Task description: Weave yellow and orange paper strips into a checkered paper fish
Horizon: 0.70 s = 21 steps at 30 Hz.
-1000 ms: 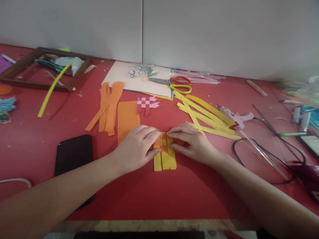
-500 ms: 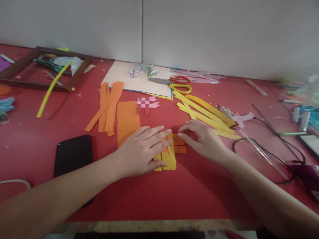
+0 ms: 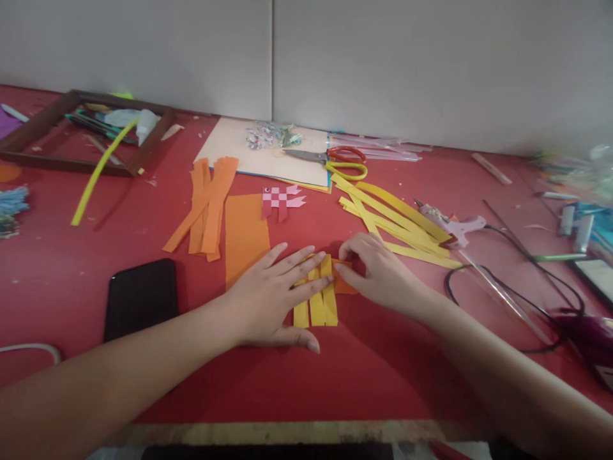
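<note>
Yellow strips point(image 3: 317, 311) lie upright, crossed with orange strips point(image 3: 345, 284) that stick out on their right. My left hand point(image 3: 272, 297) rests spread over the left part of the yellow strips, fingertips on them and thumb below. My right hand point(image 3: 376, 271) has thumb and index finger pinched at the right edge of the woven piece, on the orange strips. An orange sheet point(image 3: 246, 230) lies partly beneath my left hand. A pink checkered paper fish point(image 3: 274, 198) sits above it.
Loose orange strips point(image 3: 211, 207) lie left, yellow strips point(image 3: 402, 223) right. Scissors point(image 3: 347, 163) rest on white sheets point(image 3: 225, 144). A glue gun point(image 3: 462, 230) with a cord is at right, a black phone point(image 3: 141, 297) at left, and a wooden frame point(image 3: 62, 161) at back left.
My left thumb has moved down off the yellow strips, which now show gaps between them. My right hand has shifted slightly left, its fingertips closing on the orange strips.
</note>
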Tool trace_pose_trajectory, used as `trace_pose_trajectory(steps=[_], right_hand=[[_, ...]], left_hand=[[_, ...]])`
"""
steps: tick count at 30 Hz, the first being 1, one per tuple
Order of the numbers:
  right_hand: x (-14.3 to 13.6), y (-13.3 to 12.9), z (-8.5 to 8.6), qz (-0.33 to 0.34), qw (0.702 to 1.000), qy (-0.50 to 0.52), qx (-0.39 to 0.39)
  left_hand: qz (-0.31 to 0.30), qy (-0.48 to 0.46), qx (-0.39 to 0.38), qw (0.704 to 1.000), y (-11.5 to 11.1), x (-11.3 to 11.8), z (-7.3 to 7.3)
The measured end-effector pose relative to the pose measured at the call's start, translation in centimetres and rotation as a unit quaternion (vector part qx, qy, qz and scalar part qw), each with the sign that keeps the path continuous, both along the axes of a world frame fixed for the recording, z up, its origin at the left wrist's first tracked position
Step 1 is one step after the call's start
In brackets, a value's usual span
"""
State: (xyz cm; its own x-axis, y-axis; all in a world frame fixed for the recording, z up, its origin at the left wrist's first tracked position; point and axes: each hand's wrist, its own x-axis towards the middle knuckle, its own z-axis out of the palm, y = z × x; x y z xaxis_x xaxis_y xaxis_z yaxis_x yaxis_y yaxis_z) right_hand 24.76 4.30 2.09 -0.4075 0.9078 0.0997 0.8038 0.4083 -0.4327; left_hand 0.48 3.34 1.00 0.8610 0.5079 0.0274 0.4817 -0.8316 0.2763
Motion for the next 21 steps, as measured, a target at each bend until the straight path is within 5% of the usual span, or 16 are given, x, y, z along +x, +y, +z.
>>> trace_pose_trajectory(steps=[6,21], right_hand=[[-0.43,-0.06,0.43,-0.041,0.996,0.049,-0.058],[0.26,0.02,0.08,-0.027,0.998,0.052,-0.019]], left_hand=[[0.006,-0.001,0.000,1.000,-0.07,-0.08,-0.19],[0.008,-0.016,-0.006,1.000,-0.03,-0.08,-0.33]])
